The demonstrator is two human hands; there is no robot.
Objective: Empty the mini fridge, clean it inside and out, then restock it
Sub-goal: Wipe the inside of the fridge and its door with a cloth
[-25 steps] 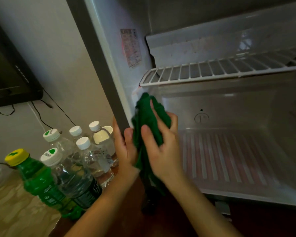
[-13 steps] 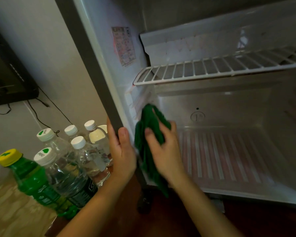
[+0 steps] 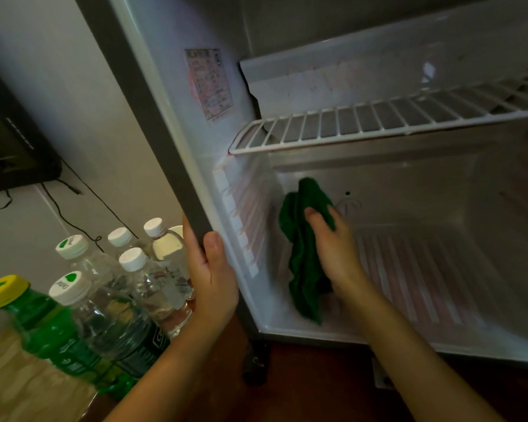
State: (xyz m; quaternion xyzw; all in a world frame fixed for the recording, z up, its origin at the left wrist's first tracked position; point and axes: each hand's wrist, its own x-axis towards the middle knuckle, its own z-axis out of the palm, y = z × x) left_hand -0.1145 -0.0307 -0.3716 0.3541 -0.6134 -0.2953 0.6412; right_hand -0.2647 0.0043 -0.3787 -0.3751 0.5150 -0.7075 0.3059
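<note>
The mini fridge (image 3: 439, 184) stands open and holds no food or drink; a white wire shelf (image 3: 378, 123) crosses its upper part. My right hand (image 3: 336, 254) reaches into the lower compartment and holds a green cloth (image 3: 302, 263) against the back left corner, fingers curled over it. My left hand (image 3: 211, 275) grips the grey left front edge of the fridge (image 3: 153, 141), thumb on the front face. Several water bottles (image 3: 141, 281) with white caps and a green soda bottle (image 3: 40, 324) with a yellow cap stand left of the fridge.
A dark TV (image 3: 9, 147) hangs on the wall at far left with black cables (image 3: 73, 208) trailing below. A sticker (image 3: 209, 83) sits on the fridge's inner left wall. The floor (image 3: 317, 391) under my arms is dark reddish wood.
My right hand has carried the green cloth from the fridge's left front edge deeper into the lower compartment, toward the back left corner. My left hand keeps its grip on the edge.
</note>
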